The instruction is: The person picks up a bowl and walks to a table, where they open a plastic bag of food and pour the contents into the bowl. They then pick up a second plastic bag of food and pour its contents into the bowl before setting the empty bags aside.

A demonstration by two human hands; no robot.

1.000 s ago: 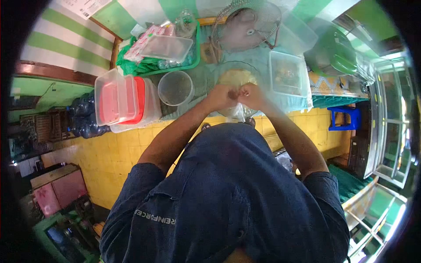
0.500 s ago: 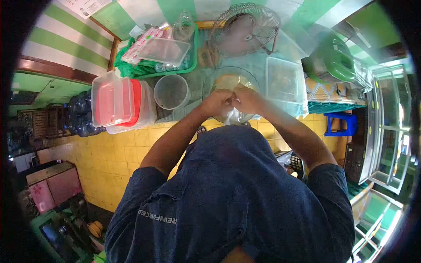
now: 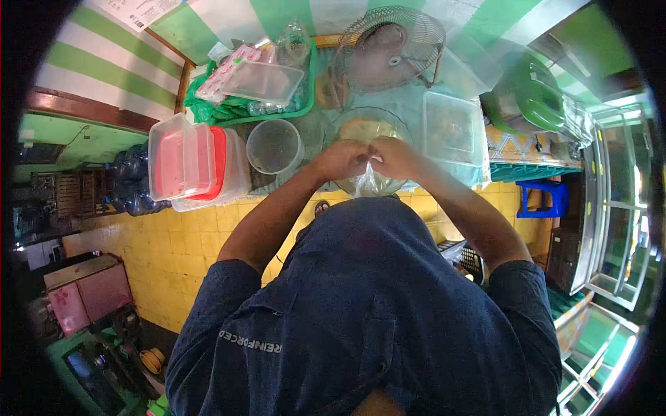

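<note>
In the head view, a clear plastic bag (image 3: 366, 184) is pinched in the narrow grip of left hand (image 3: 343, 159) and right hand (image 3: 394, 158), equally near; its visible end is pointed bodyward, above the glass bowl (image 3: 402, 125) on the table (image 3: 313, 133).

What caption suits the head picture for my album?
Left hand and right hand hold clear plastic over a dish, near a fan.

The bag (image 3: 366, 184) is glossy, crinkled plastic, the shirt (image 3: 333, 277) matt cloth (2 sleeves (image 3: 229, 295) included), the round tub (image 3: 275, 148) smooth plastic.
</note>
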